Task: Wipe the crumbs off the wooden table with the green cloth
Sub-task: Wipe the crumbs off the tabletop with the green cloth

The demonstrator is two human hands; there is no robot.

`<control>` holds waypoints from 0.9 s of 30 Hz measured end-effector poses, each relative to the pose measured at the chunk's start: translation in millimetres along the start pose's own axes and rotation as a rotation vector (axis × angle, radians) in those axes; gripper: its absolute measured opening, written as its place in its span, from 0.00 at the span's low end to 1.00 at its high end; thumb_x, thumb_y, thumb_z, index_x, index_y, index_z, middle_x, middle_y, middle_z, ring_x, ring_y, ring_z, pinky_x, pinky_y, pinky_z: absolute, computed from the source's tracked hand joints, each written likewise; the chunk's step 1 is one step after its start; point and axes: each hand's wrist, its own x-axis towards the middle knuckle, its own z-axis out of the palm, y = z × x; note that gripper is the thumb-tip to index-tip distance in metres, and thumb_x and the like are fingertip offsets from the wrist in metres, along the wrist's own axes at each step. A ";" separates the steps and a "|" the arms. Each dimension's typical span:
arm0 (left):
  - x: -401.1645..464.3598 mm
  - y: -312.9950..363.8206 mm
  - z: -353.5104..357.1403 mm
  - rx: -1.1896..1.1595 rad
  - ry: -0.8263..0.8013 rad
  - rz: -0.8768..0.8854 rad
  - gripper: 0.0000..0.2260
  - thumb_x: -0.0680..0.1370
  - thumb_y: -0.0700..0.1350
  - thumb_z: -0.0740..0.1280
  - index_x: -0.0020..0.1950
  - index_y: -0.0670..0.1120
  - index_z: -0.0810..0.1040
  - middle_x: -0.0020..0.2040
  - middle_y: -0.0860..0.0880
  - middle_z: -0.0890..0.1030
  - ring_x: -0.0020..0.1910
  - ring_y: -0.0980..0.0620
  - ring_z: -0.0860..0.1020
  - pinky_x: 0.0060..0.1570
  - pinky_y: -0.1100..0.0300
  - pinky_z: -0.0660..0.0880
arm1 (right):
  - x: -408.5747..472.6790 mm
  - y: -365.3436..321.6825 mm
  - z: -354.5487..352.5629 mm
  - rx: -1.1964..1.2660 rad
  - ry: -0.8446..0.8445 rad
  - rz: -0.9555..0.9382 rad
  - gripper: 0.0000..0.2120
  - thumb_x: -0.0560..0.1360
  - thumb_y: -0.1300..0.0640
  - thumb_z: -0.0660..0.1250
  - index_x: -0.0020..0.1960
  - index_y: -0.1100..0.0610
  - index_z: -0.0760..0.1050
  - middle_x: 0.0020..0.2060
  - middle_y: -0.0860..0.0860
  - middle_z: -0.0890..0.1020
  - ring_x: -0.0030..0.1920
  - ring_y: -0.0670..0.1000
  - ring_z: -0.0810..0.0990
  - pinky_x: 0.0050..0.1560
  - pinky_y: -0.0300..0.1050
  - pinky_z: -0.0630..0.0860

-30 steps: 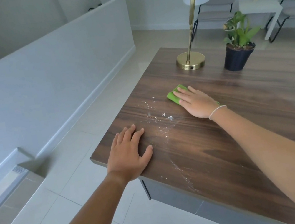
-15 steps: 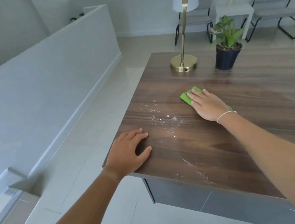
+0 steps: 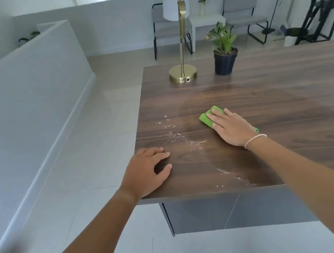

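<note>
Green folded cloth (image 3: 206, 117) flat on dark wooden tabletop (image 3: 278, 94), pinned under right hand (image 3: 231, 127), grip flat, fingers extended. White crumbs (image 3: 179, 135) scattered just left. Left hand (image 3: 147, 171) resting at tabletop corner, grip loose, empty.

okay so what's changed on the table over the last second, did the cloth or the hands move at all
Mostly the head camera tilted up. The left hand slid back toward the table corner. The right hand stays flat on the green cloth, beside the crumbs, which look unwiped.
</note>
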 end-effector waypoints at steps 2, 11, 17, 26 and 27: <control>2.5 -4.0 -2.3 0.012 -0.022 0.024 0.16 0.76 0.53 0.64 0.62 0.52 0.77 0.64 0.53 0.77 0.62 0.51 0.71 0.62 0.63 0.62 | -16.0 -23.3 9.8 0.027 -0.009 -0.087 0.23 0.82 0.51 0.45 0.76 0.47 0.50 0.77 0.46 0.51 0.77 0.55 0.49 0.75 0.52 0.50; 18.6 12.2 -6.6 -0.040 0.012 0.065 0.12 0.76 0.49 0.62 0.57 0.50 0.79 0.56 0.52 0.80 0.57 0.49 0.75 0.57 0.55 0.71 | -85.1 11.2 -10.6 0.424 -0.065 -0.037 0.22 0.81 0.48 0.52 0.74 0.43 0.57 0.75 0.39 0.55 0.76 0.44 0.49 0.75 0.44 0.45; 44.7 90.3 18.2 -0.101 0.008 0.202 0.16 0.77 0.48 0.62 0.64 0.48 0.75 0.64 0.49 0.76 0.62 0.48 0.72 0.62 0.57 0.67 | -70.2 87.6 -30.7 0.245 0.002 0.330 0.24 0.81 0.49 0.51 0.76 0.49 0.55 0.77 0.49 0.56 0.77 0.54 0.51 0.75 0.52 0.48; 76.7 143.5 73.5 0.243 -0.303 0.183 0.27 0.79 0.61 0.49 0.75 0.54 0.50 0.78 0.46 0.50 0.76 0.42 0.49 0.74 0.49 0.46 | -45.9 106.0 -28.7 0.075 -0.049 0.243 0.25 0.80 0.44 0.50 0.76 0.46 0.55 0.77 0.46 0.54 0.76 0.56 0.52 0.74 0.51 0.52; 85.6 139.4 71.6 0.251 -0.319 0.158 0.26 0.79 0.60 0.48 0.76 0.54 0.50 0.78 0.46 0.50 0.76 0.43 0.49 0.74 0.49 0.45 | -42.9 106.1 -28.7 0.071 -0.048 0.231 0.25 0.80 0.44 0.50 0.76 0.47 0.55 0.77 0.46 0.54 0.76 0.55 0.52 0.74 0.50 0.52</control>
